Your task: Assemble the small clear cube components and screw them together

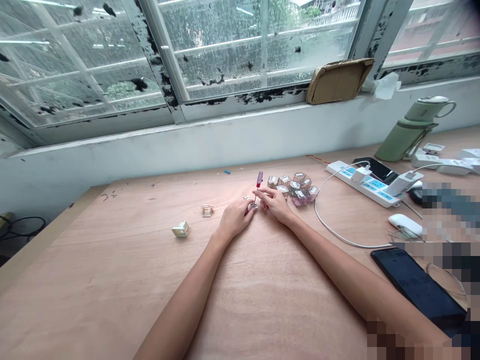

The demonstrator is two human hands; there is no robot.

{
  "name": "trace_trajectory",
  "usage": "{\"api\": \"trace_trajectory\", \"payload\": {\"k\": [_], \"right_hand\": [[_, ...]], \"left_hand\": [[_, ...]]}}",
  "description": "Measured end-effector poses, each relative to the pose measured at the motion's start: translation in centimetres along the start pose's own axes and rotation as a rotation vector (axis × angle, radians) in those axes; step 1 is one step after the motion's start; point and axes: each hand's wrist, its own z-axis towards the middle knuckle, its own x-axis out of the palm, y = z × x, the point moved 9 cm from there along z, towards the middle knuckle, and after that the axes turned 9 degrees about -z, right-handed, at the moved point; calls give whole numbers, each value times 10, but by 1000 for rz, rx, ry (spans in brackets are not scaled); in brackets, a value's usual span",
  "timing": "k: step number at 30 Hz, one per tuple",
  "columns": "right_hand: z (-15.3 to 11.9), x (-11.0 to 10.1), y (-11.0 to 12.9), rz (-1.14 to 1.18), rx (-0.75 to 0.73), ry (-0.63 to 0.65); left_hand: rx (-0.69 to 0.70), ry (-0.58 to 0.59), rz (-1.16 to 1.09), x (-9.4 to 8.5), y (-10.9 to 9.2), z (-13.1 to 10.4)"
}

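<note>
In the head view, a screwdriver (260, 179) with a purple handle and a red collar is held nearly upright over the table (93, 270), nearer its far edge than the bottom of the view. Its thin shaft is gripped below the handle by the right hand (276, 202), with the thumb and fingertips brought together on it; the handle is left uncovered above them. The shaft is directed down to a small metal piece (254, 205) at the fingertips of the left hand (235, 218). The left thumb and forefinger are drawn close around this piece, but whether it is pinched or only steadied on the table cannot be told. Another small metal piece (246, 197) is seen just beyond the left hand, toward the far edge. Between the left hand and the table's left edge, an open cream part (206, 211) and a pale green part (180, 229) are set down apart. Clear containers (294, 187) are clustered just right of the right hand, toward the far edge.
</note>
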Motion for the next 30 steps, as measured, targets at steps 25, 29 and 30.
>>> {"api": "trace_trajectory", "payload": {"k": [25, 29, 30], "right_hand": [[2, 1, -7, 82, -5, -8], [2, 2, -7, 92, -17, 4], [2, 2, -7, 91, -20, 5]], "left_hand": [[1, -5, -35, -1, 0, 0], [1, 4, -23, -2, -3, 1], [2, 5, -20, -2, -3, 1]]}}
